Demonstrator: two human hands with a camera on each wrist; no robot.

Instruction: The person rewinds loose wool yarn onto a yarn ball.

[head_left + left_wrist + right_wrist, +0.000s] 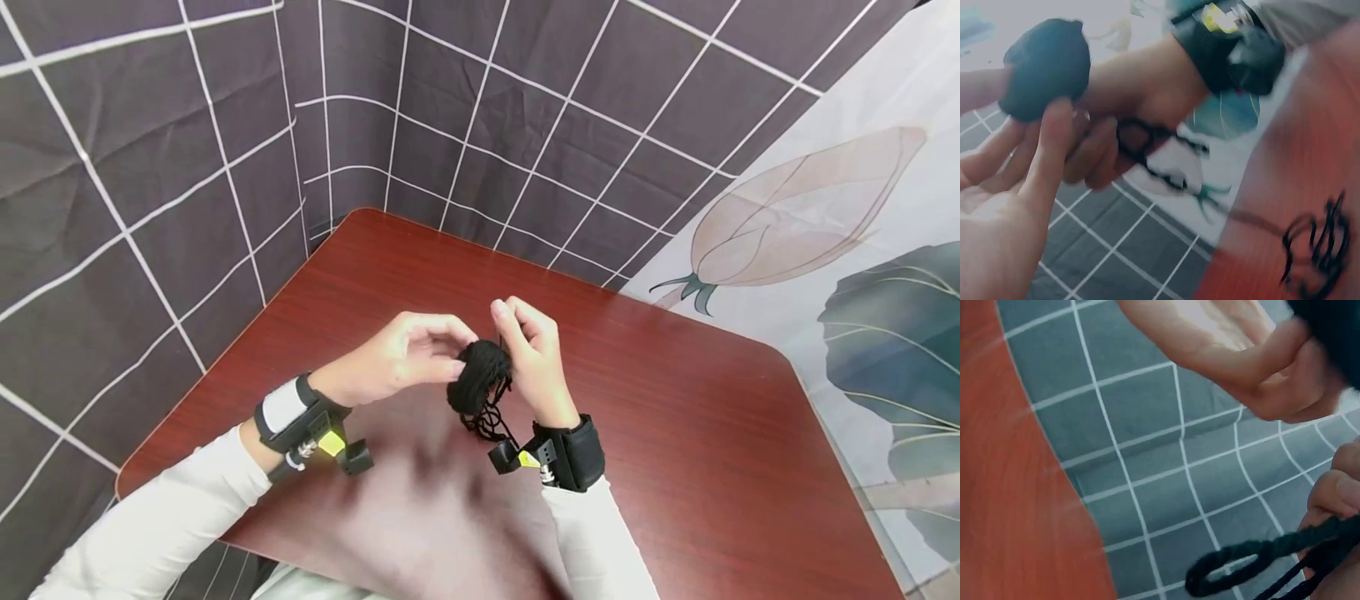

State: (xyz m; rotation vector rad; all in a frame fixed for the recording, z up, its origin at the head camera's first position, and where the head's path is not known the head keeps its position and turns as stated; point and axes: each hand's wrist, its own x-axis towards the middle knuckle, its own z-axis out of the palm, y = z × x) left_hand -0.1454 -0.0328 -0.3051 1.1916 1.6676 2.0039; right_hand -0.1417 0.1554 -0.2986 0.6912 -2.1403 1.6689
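A ball of black yarn (478,377) is held above the table between the thumb and fingers of my left hand (396,354). Close by on its right, my right hand (536,358) has its fingers curled and pinches a thin strand running up from the ball. Loose loops of yarn (489,423) dangle below. In the left wrist view the ball (1047,69) looks compact and rounded, and loose strands (1319,250) show against the tabletop. The right wrist view catches a twisted yarn loop (1219,572) by my right fingers; the ball is partly cut off there.
Beneath both hands lies a reddish-brown table (675,433) with rounded corners. Dark grey cloth with white grid lines (450,108) hangs behind and to the left. A pale cloth with a flower and leaf print (787,217) is on the right. Each wrist wears a strapped camera.
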